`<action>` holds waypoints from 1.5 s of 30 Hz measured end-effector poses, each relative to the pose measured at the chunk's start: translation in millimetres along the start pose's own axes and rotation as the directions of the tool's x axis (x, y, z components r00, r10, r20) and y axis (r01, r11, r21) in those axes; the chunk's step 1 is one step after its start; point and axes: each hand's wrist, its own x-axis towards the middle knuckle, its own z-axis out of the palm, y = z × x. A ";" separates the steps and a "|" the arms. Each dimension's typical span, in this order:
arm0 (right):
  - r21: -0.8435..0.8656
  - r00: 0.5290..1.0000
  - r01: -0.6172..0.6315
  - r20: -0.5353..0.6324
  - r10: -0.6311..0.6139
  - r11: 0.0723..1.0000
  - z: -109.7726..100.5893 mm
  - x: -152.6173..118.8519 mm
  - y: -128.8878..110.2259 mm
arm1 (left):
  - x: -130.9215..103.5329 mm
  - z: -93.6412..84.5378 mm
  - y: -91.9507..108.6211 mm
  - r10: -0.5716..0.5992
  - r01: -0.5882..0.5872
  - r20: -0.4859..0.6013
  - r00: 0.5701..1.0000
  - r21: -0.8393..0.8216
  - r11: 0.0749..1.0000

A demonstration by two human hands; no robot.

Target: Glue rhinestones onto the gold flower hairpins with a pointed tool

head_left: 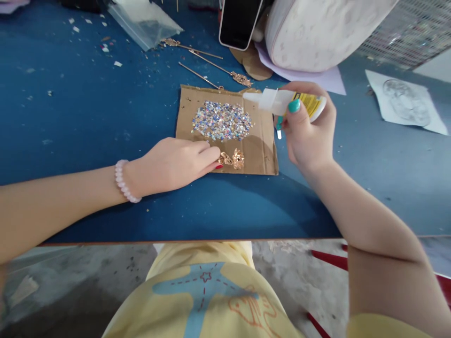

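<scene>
Evidently the fingers of my left hand [172,162] are pinched close together on the left end of a gold ornament [238,159], probably to steady it while its flower-like right end stays exposed. It lies at the near edge of a cardboard piece [268,157], which seems to serve as a small tray keeping the glittering chips [221,120] together, just beyond the ornament.

My right hand [310,129] is wrapped around a squeeze bottle [276,101], thumb across its side; its nozzle points left above the cardboard's far right part, presumably so I can aim it. Farther out on the blue table [88,108], slender gold sticks [211,66] lie just past the cardboard, likely set within reach.

My left fingers hide the ornament's left end, so I cannot tell its full length. My grip covers part of the bottle's label, and its print is too small to read. At the far side, the phone [240,21] and white bag [317,35] are cut off.
</scene>
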 end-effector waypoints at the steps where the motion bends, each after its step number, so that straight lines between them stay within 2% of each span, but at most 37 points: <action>1: 0.044 0.998 0.037 -0.057 -0.035 0.998 1.0 1.0 0.3 | -0.3 0.6 -0.2 0.005 -0.005 -0.018 1.000 -0.012 1.000; 3: 0.134 0.992 0.059 -0.120 -0.043 0.989 2.7 3.5 1.3 | -0.6 1.2 -0.7 -0.001 0.000 -0.038 0.999 -0.038 0.999; 6: 0.233 0.994 -0.026 -0.099 0.050 0.972 2.9 6.7 3.0 | -0.2 -0.2 -1.4 -0.049 0.044 -0.040 0.998 -0.114 0.992; 8: 0.255 0.994 -0.074 -0.065 0.093 0.964 2.1 7.5 2.8 | 0.9 -3.5 -1.7 -0.114 0.103 -0.035 0.993 -0.222 0.970; 10: 0.274 0.992 -0.104 -0.042 0.119 0.956 1.3 7.1 1.5 | 2.8 -8.3 -1.5 -0.218 0.193 -0.021 0.976 -0.388 0.901; 13: 0.319 0.989 -0.130 -0.030 0.147 0.939 0.6 5.8 -1.3 | 6.3 -14.9 -1.0 -0.386 0.305 -0.003 0.922 -0.607 0.734; 17: 0.284 0.984 -0.170 -0.007 0.179 0.944 -0.5 5.7 -2.6 | 9.9 -14.4 -3.0 -0.542 0.341 0.011 0.841 -0.788 0.512; 20: 0.305 0.981 -0.180 -0.015 0.194 0.935 -1.3 6.9 -1.4 | 11.7 -9.9 -7.4 -0.605 0.291 0.083 0.792 -0.922 0.254; 22: 0.332 0.979 -0.188 -0.018 0.205 0.925 -1.9 7.7 0.4 | 13.5 -8.4 -11.0 -0.638 0.202 0.091 0.764 -0.974 0.103; 25: 0.355 0.974 -0.203 -0.022 0.225 0.913 -3.1 8.9 4.0 | 17.6 -10.0 -17.4 -0.713 0.070 0.069 0.698 -0.997 -0.029; 29: 0.351 0.972 -0.213 -0.020 0.235 0.912 -4.9 10.5 7.9 | 22.5 -14.9 -27.4 -0.794 0.022 0.116 0.597 -0.992 -0.128; 32: 0.363 0.972 -0.215 -0.013 0.236 0.907 -4.8 10.4 7.6 | 24.7 -17.0 -31.7 -0.812 0.037 0.191 0.552 -0.978 -0.205; 34: 0.376 0.973 -0.211 -0.007 0.230 0.902 -3.8 9.6 6.5 | 25.4 -17.5 -31.8 -0.807 0.050 0.224 0.546 -0.971 -0.235; 39: 0.309 0.981 -0.176 -0.022 0.192 0.935 -6.6 13.3 10.7 | 25.9 -17.8 -29.1 -0.783 0.076 0.257 0.567 -0.963 -0.260; 43: 0.240 0.977 -0.086 -0.171 0.129 0.967 -28.2 29.0 24.6 | 25.7 -16.6 -29.4 -0.773 0.085 0.275 0.572 -0.957 -0.277; 45: 0.129 0.973 -0.094 -0.198 0.119 0.987 -45.7 39.0 33.6 | 25.8 -16.3 -31.1 -0.776 0.078 0.274 0.568 -0.957 -0.281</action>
